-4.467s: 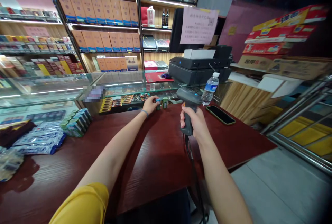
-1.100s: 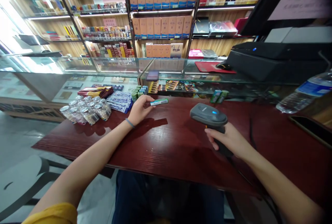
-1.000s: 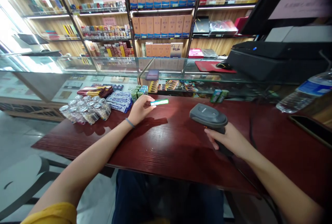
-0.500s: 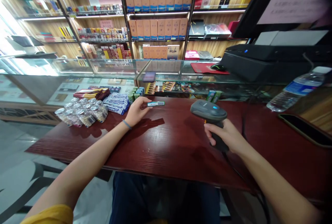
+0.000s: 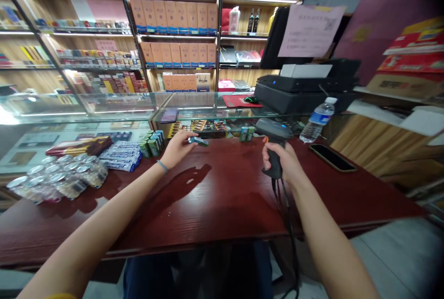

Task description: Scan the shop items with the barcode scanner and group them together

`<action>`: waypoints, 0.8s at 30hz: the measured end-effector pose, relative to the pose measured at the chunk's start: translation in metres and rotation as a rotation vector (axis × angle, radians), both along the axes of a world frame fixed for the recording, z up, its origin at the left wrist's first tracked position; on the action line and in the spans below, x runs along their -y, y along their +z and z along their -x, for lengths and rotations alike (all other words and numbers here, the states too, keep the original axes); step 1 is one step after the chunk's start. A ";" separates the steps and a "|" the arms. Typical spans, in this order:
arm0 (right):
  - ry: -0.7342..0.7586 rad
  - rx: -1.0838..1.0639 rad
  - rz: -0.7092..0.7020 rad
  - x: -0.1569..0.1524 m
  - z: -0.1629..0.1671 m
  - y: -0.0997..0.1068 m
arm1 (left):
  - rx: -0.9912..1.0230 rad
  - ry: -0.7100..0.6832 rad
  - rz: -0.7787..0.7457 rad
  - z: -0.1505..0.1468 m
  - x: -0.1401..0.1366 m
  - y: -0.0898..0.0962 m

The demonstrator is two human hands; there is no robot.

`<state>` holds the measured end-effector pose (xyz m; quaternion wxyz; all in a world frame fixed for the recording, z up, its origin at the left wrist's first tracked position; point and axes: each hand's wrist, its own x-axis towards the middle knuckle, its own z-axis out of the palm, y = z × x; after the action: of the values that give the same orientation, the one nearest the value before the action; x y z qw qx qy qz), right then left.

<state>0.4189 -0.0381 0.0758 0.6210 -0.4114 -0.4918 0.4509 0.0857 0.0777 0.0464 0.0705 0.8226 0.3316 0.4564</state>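
Note:
My left hand [image 5: 177, 150] pinches a small green pack [image 5: 199, 141] by its left end, held above the dark red table [image 5: 222, 197]. My right hand [image 5: 287, 162] is wrapped round the handle of a black barcode scanner [image 5: 274, 129], whose head points left towards the pack. From the handle a black cable [image 5: 289, 225] hangs over the table's front edge. Just left of my left hand stand several green and blue packs [image 5: 151, 143] in a cluster. Two more green packs [image 5: 246, 134] stand upright near the back, between my hands.
Lidded jars [image 5: 69, 179], blue-and-white sachets [image 5: 121, 155] and red-gold packets [image 5: 79, 146] lie on the left. A water bottle [image 5: 317, 121] and a phone [image 5: 333, 157] are to the right. Behind runs a glass counter [image 5: 194, 113] with a black register [image 5: 287, 95].
My view has turned to the right and up. The pack in my left hand has rolled, so its white barcode side no longer faces me. The scanner remains in my right hand, its handle more upright.

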 end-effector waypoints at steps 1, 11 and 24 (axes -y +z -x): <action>-0.012 -0.003 -0.007 -0.001 -0.004 0.000 | 0.002 -0.013 -0.001 -0.010 -0.004 0.001; -0.084 -0.033 0.008 -0.003 -0.027 0.002 | 0.078 -0.140 0.128 -0.127 -0.041 -0.021; -0.079 -0.064 0.023 -0.004 -0.028 0.001 | 0.125 -0.115 0.287 -0.214 -0.075 -0.053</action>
<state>0.4466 -0.0341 0.0766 0.6490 -0.4230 -0.4497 0.4445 0.2996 0.1526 -0.0065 0.2339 0.7918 0.3406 0.4498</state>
